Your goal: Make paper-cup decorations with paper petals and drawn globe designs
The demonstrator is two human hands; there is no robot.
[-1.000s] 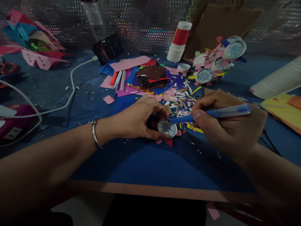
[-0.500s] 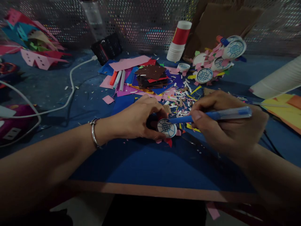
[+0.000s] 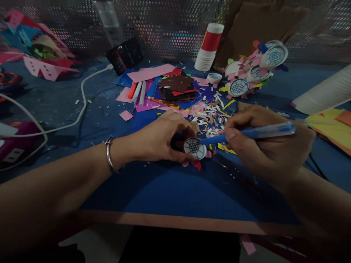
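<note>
Between the thumb and fingers of my left hand [image 3: 167, 138] is a small paper cup [image 3: 195, 149], its round white base turned up toward me. Blue lines form a ring and a grid on that base. A blue pen [image 3: 246, 133] is gripped in my right hand [image 3: 270, 146], with its tip at the upper right part of the base. Pink and red paper bits stick out below the cup. Dark scissors [image 3: 230, 170] lie under and beside my right hand, partly in shadow.
Paper scraps [image 3: 212, 113] and stacked coloured sheets [image 3: 175, 87] lie beyond my hands, with several markers [image 3: 139, 92]. Decorated cup pieces [image 3: 249, 75] stand at the back right, near stacked paper cups [image 3: 210, 47]. A white cable [image 3: 83, 95] crosses the left. More cups [image 3: 326, 91] lie far right.
My right hand and the pen have shifted slightly to the right, the tip moving a little across the cup's base. My left hand and the cup stay in place.
</note>
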